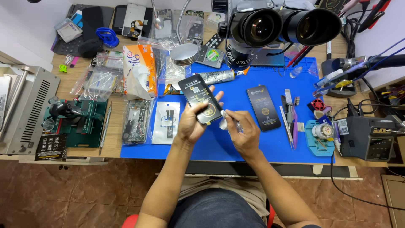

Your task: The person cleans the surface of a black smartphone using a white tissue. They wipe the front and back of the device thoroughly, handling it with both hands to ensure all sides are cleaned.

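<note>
My left hand [193,123] holds a black phone screen panel [200,98] tilted above the blue work mat [236,143]. My right hand [243,130] pinches a small crumpled white wipe [224,123] against the panel's lower right corner. A second black screen panel [263,107] lies flat on the mat just right of my hands.
A stereo microscope [274,29] hangs over the mat's back edge. Tweezers and tools [290,116] lie right of the second panel. A tissue pack [139,69], parts bags [136,120], a green clamp jig [76,120] and a soldering station [371,137] flank the mat.
</note>
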